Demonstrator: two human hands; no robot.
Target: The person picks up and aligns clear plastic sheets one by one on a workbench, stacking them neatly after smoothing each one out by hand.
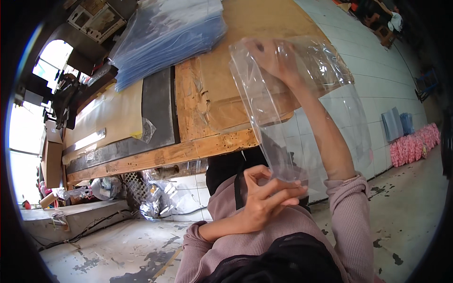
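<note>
A large clear plastic bag (269, 106) hangs open in front of me, its glossy walls creased and catching the light. At its lower edge, my left hand (269, 195) pinches the film with thumb and fingers. My right hand (276, 59) shows through the film at the far upper end, over the table; its fingers are curled against the plastic at a corner. The right forearm runs along the bag, seemingly inside it. Left of the right hand lies a thick stack of bluish clear plastic sheets or bags (170, 47).
A wooden worktable (188, 146) carries brown board and a dark panel (158, 108). Crumpled clear plastic (158, 198) lies under it. At right, a pink bundled heap (415, 146) and blue plastic packs (392, 123) sit by the tiled wall. A cable runs along the floor at left.
</note>
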